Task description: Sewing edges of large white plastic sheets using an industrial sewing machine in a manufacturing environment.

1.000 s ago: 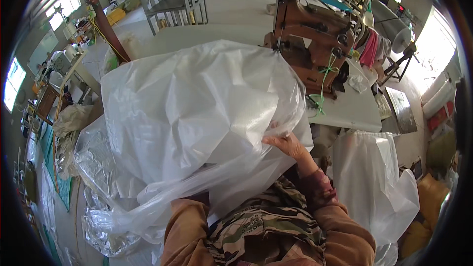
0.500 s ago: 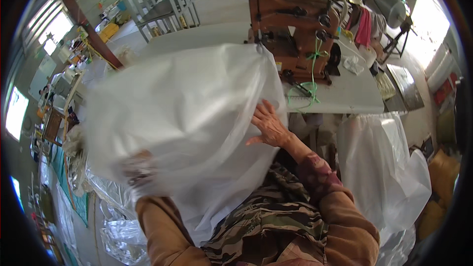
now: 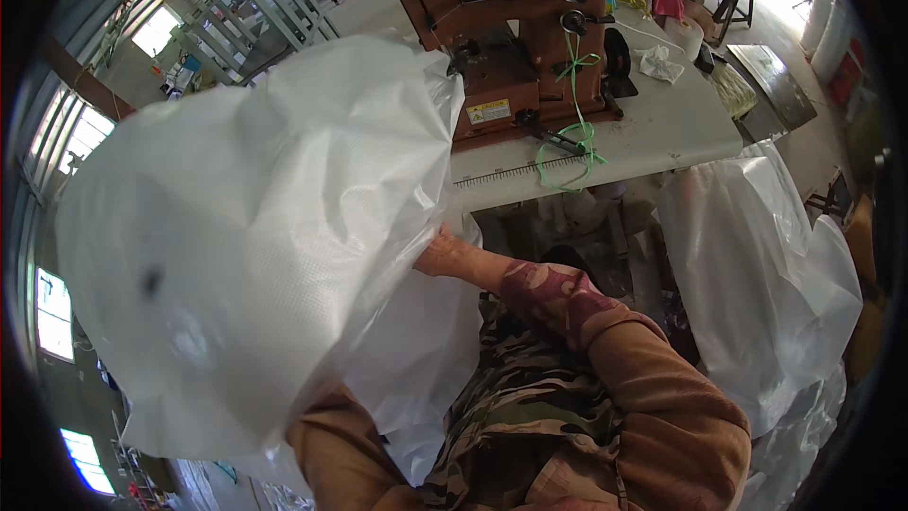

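Observation:
A big white woven-plastic sheet or sack [image 3: 265,199] billows up over the left half of the table, its right edge close to the sewing machine. At that edge, my right hand [image 3: 440,254] touches the plastic with its fingers tucked out of sight behind it. My left forearm reaches up underneath the white plastic, which hides the left hand entirely. The brown industrial sewing machine [image 3: 511,57] stands on the pale table [image 3: 653,147], with green thread [image 3: 575,128] hanging down its front.
More white plastic sheeting [image 3: 747,265] drapes off the table at the right. Scissor-like or other small items are too unclear to name. Crumpled white plastic [image 3: 659,64] lies behind the machine's right end. Grey metal frames [image 3: 270,5] stand beyond the table at the far left.
The white plastic has risen and swung left, covering my left hand. My right hand has moved left, and its spread fingers have gone behind the plastic's edge. The view has shifted too.

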Available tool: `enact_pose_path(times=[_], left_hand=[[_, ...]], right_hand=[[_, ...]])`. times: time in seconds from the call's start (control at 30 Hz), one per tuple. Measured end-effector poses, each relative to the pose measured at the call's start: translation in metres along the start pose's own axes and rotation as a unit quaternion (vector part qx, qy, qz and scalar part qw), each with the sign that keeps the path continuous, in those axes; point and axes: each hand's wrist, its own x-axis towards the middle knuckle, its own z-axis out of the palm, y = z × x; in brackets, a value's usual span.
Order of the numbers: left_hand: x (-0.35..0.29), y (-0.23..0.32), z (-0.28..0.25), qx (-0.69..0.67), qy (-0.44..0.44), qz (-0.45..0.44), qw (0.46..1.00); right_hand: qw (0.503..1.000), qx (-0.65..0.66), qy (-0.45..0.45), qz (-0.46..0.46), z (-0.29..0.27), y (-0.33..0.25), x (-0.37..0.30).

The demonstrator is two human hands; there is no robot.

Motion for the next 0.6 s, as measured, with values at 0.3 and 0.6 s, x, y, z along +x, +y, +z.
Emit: enact_pose_path(times=[0.3,0.6], left_hand=[[-0.021,0.086,0.049,-0.058,-0.061,0.105,0.991],[-0.032,0.115,0.065,-0.080,-0.093,0.169,0.978]], right_hand=[[1.000,-0.029,-0.006,-0.007,0.004,0.008,-0.070],[0.835,0.185,0.364,0.368,0.025,0.049,-0.129]])
